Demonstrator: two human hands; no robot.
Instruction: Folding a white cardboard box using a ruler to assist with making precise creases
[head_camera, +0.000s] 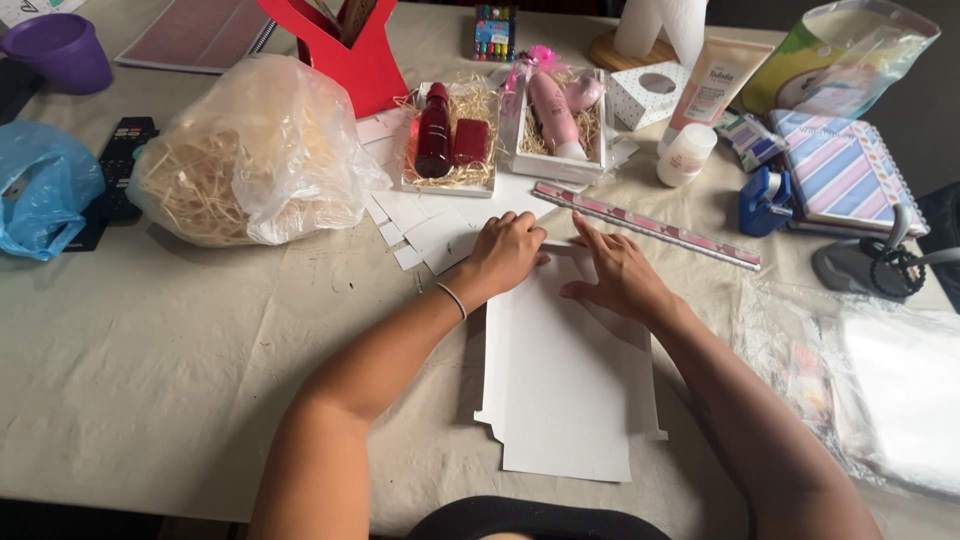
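White card blank lies flat on worktop; left hand and right hand press its top fold, fingers spread. Uneven pressure could skew the crease.

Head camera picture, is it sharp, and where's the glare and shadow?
Head view: mostly sharp; soft, even light; glare on the clear plastic sheet at right; faint shadow left of the white cardboard under both hands; edges bow slightly, wide-angle.

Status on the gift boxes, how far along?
Done: two white boxes with straw filling, one holding a dark red bottle, one a pink bottle. In hand: left hand and right hand press the far end of a flat white cardboard box blank. Left: blank unfolded, unfilled.
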